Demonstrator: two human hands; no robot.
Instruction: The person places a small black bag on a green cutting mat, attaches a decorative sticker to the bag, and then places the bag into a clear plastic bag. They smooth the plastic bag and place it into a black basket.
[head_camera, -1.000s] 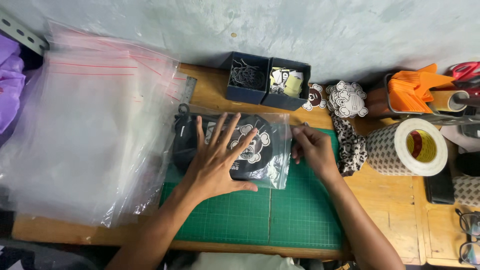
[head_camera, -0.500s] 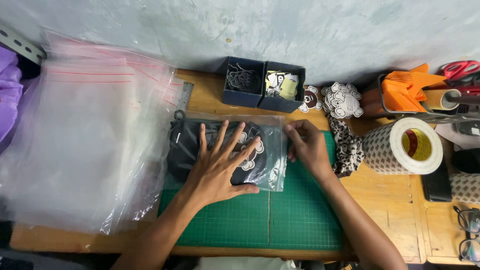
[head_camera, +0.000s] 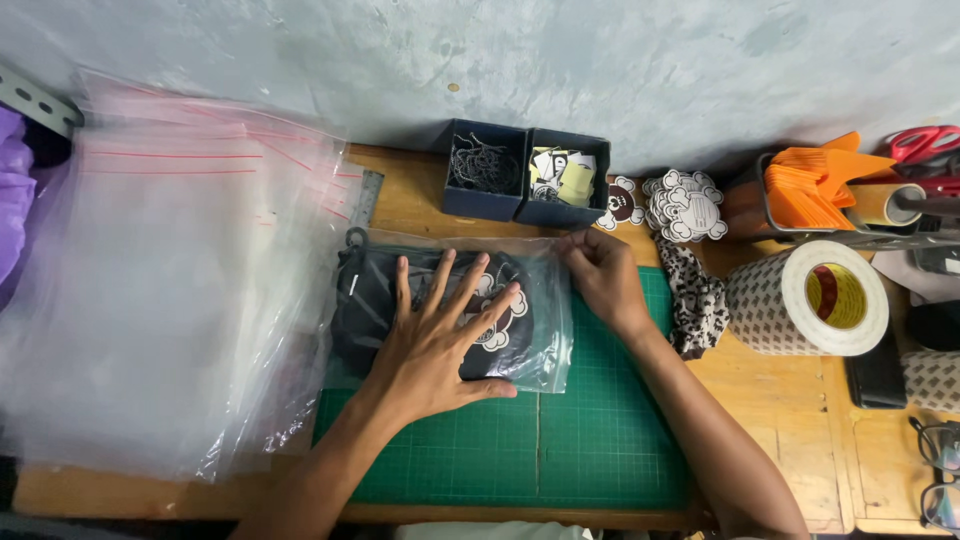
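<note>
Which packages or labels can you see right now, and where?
Clear zip bag with folded black garment: on green mat, under left hand, right hand at its top edge.
Stack of clear red-striped zip bags: left.
White die-cut stickers: by the wall, right of the blue boxes.

I see a clear plastic zip bag (head_camera: 545, 345) lying flat on the green cutting mat (head_camera: 600, 450) on the worktop, its long side running left to right. Inside it sits a folded black garment (head_camera: 370, 300) with a white cartoon print (head_camera: 492, 318) facing up, filling most of the bag. My left hand (head_camera: 440, 340) lies flat on top with fingers spread, pressing the bag down. My right hand (head_camera: 600, 280) pinches the bag's upper right corner along the top edge.
</note>
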